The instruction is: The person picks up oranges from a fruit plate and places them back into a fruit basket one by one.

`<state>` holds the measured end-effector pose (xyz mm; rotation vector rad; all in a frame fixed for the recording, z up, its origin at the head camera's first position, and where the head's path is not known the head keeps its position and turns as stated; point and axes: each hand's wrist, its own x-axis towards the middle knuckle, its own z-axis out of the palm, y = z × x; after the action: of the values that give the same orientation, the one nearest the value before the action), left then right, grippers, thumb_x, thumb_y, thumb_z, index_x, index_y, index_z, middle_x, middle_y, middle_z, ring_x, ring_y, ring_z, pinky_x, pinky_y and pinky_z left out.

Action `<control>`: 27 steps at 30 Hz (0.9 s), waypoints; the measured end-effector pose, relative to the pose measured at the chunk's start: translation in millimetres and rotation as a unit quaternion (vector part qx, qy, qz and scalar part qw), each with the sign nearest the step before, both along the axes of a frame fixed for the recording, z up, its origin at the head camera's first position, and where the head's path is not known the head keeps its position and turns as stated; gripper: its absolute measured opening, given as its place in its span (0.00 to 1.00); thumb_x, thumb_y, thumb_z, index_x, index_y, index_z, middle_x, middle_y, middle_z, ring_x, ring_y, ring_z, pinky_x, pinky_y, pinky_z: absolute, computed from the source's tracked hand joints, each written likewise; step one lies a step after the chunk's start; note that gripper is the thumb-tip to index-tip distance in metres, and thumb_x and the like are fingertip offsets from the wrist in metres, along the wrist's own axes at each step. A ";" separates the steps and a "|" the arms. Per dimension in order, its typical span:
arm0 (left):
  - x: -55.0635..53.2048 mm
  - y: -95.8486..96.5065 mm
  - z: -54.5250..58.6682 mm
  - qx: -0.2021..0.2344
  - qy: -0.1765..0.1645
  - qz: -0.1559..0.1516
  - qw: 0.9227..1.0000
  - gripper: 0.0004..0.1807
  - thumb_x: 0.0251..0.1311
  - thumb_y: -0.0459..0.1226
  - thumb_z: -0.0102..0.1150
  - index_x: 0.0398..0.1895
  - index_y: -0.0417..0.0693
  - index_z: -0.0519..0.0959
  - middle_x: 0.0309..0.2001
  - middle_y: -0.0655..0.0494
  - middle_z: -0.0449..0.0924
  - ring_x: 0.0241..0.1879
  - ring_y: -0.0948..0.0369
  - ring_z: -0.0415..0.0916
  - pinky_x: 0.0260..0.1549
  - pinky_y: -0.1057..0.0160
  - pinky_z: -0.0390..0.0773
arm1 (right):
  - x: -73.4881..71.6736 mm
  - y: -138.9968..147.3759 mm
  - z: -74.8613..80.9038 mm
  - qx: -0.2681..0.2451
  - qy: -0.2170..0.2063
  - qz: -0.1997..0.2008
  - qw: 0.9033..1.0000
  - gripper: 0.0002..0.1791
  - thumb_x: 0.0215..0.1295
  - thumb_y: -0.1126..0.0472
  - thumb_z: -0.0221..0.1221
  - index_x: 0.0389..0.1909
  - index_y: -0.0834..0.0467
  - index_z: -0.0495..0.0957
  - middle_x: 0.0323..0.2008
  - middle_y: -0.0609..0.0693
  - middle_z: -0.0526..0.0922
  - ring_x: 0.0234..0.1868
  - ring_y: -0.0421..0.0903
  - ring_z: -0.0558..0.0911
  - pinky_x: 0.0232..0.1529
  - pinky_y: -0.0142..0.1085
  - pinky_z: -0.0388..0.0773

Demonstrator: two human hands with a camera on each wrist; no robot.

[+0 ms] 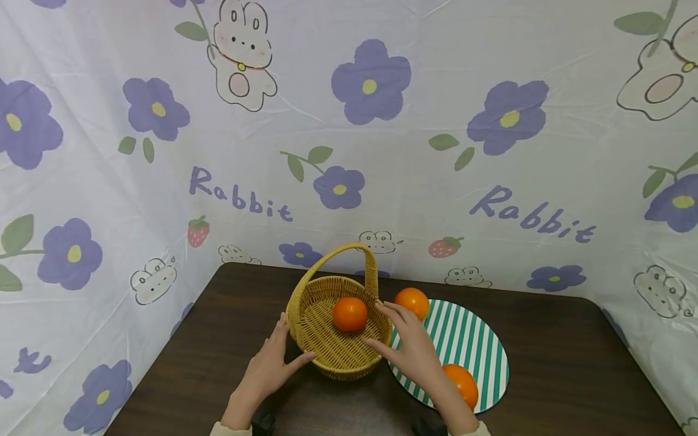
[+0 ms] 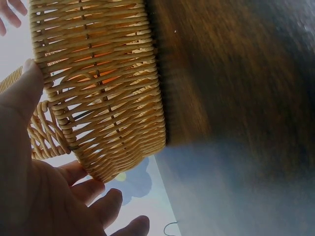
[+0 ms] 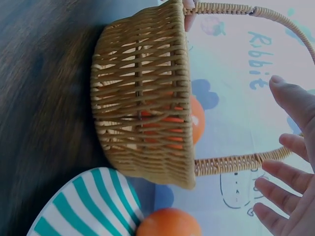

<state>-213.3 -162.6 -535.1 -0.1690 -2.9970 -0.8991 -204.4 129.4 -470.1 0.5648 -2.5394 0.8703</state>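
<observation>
A yellow wicker basket (image 1: 349, 369) with a tall arched handle stands on the dark table, one orange (image 1: 350, 314) inside it. My left hand (image 1: 267, 366) is at the basket's left side, fingers spread; in the left wrist view its thumb touches the rim and its fingertips lie along the woven wall (image 2: 106, 98). Over the right rim hovers my right hand (image 1: 411, 348), its fingers loosely extended and holding nothing. In the right wrist view, that hand (image 3: 295, 172) shows apart from the basket wall (image 3: 142, 98), near the handle.
To the basket's right lies a round green-and-white striped mat (image 1: 482, 348). One orange (image 1: 412, 302) sits at its back edge, another (image 1: 462, 386) near its front, partly hidden by my right wrist. Behind the dark wooden table (image 1: 561, 363) hangs a patterned cloth (image 1: 425, 175).
</observation>
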 end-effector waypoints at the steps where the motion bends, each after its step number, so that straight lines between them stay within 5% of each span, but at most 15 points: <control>1: -0.1 -0.1 -0.2 0.000 0.000 0.000 1.000 0.55 0.49 0.69 0.51 0.74 0.54 0.42 0.74 0.52 0.38 0.67 0.41 0.53 0.56 0.34 0.60 | 0.9 1.4 -0.5 0.001 0.000 -0.003 1.000 0.37 0.50 0.41 0.66 0.63 0.45 0.68 0.61 0.49 0.70 0.60 0.51 0.71 0.54 0.51 0.72; 27: -0.9 0.7 1.0 0.004 0.013 -0.008 1.000 0.53 0.51 0.66 0.52 0.74 0.52 0.45 0.74 0.50 0.38 0.68 0.45 0.52 0.63 0.42 0.57 | 17.6 49.2 -11.0 -0.020 0.016 -0.044 0.999 0.36 0.48 0.49 0.70 0.60 0.54 0.71 0.57 0.55 0.72 0.56 0.55 0.72 0.51 0.54 0.72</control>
<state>-214.2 -161.9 -534.0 -0.2038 -2.9716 -0.9025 -186.7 178.6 -481.1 0.4467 -2.4921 0.8700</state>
